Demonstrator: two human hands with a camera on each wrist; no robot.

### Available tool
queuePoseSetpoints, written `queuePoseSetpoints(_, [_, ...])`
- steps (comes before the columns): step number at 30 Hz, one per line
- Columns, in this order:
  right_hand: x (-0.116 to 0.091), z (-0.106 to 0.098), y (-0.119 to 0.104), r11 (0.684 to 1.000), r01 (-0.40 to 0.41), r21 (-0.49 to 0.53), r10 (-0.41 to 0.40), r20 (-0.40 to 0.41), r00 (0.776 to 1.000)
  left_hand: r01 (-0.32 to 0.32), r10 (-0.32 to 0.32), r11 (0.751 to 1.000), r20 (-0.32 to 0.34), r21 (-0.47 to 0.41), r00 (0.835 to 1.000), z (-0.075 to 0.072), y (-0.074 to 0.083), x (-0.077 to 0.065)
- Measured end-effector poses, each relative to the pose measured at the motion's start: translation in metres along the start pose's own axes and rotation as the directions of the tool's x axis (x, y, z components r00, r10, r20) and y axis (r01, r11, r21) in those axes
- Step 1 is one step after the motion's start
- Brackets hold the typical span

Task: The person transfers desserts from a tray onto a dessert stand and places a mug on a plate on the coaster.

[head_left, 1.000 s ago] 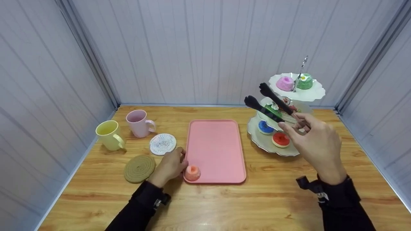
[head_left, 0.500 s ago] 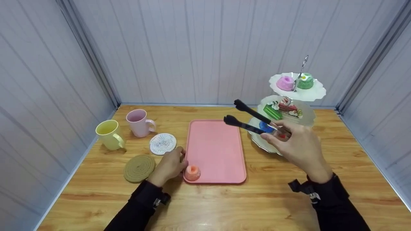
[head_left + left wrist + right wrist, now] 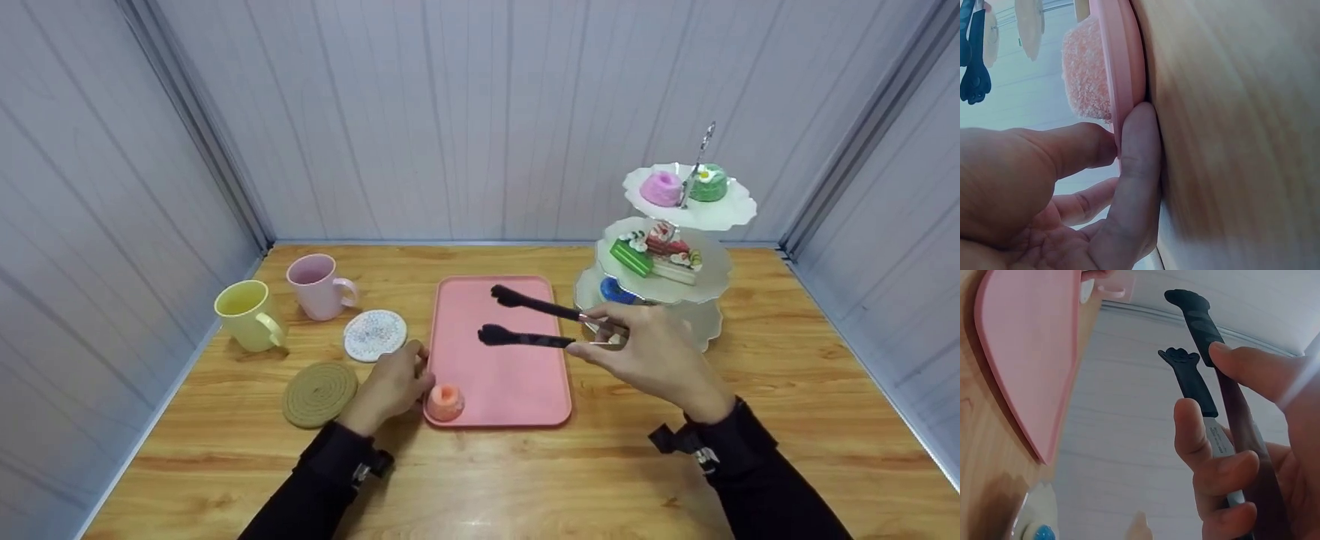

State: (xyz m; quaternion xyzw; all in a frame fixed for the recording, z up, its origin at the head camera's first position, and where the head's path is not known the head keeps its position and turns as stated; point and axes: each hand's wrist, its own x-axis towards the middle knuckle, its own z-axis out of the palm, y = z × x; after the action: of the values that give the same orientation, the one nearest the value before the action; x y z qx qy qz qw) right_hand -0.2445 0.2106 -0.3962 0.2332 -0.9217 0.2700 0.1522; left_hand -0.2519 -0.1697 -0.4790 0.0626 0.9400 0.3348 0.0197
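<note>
My left hand (image 3: 390, 384) pinches the left rim of a pink tray (image 3: 517, 386); in the left wrist view the thumb lies at the rim and a finger at its underside. Right beside those fingers, a small peach ring-shaped cake (image 3: 445, 403) sits in the tray's near left corner. My right hand (image 3: 656, 358) holds a pair of tongs (image 3: 541, 306) with black paw-shaped tips. The tongs' arms stand apart over the tray with nothing between them. In the right wrist view the thumb and fingers grip both metal arms.
A tiered stand (image 3: 727, 216) at the right bears a pink cake (image 3: 660, 189), a green cake (image 3: 709, 185), cake slices (image 3: 631, 259) and a blue-topped doughnut (image 3: 616, 289). On the left are yellow (image 3: 251, 319) and pink mugs (image 3: 316, 289), a speckled coaster (image 3: 375, 336) and a woven coaster (image 3: 321, 395).
My right hand has carried the tongs left and down, from in front of the stand to above the tray. The left hand stays at the tray's rim. The head view has shifted slightly.
</note>
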Motion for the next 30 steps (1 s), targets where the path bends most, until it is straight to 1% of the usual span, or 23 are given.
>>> queuePoseSetpoints(4, [0.0,0.01,-0.002,1.0,0.012,0.005,-0.012,0.041,0.999,0.029,-0.029,0.999,0.006,0.014,1.0,-0.002,0.006,-0.005])
queuePoseSetpoints(7, [0.0,0.019,-0.004,1.0,0.022,0.006,-0.022,0.07,0.997,0.026,-0.026,0.999,-0.001,0.021,1.0,-0.002,0.006,-0.006])
queuePoseSetpoints(11, [0.0,0.03,-0.004,0.999,0.048,-0.008,-0.047,0.103,0.994,0.025,-0.024,0.999,-0.004,0.027,1.0,-0.001,0.005,-0.004])
queuePoseSetpoints(16, [0.0,0.044,-0.003,0.993,0.114,-0.043,-0.107,0.141,0.984,0.041,-0.041,0.999,0.019,0.023,0.999,-0.002,0.005,0.001])
queuePoseSetpoints(18, [0.0,0.048,-0.003,0.99,0.127,-0.055,-0.117,0.15,0.982,0.035,-0.036,0.999,0.02,0.019,0.999,-0.002,0.006,0.003])
queuePoseSetpoints(19, [0.0,0.05,-0.003,0.99,0.128,-0.061,-0.117,0.153,0.981,0.005,-0.006,1.0,0.012,0.017,1.0,0.001,0.001,0.006])
queuePoseSetpoints(23, [-0.004,0.059,-0.003,0.991,0.112,-0.068,-0.098,0.191,0.977,-0.016,0.016,1.0,0.009,0.011,1.0,0.002,0.002,0.006])
queuePoseSetpoints(25, [-0.005,0.064,-0.005,0.99,0.117,-0.079,-0.099,0.209,0.973,-0.009,0.009,1.0,0.014,0.006,1.0,0.003,0.001,0.005])
queuePoseSetpoints(26, [-0.006,0.067,-0.006,0.989,0.123,-0.084,-0.102,0.216,0.971,0.023,-0.023,1.0,0.021,0.006,1.0,0.0,0.007,0.002])
queuePoseSetpoints(30, [-0.007,0.075,-0.01,0.985,0.139,-0.097,-0.113,0.231,0.966,0.049,-0.049,0.999,0.026,0.011,0.998,0.0,0.004,0.0])
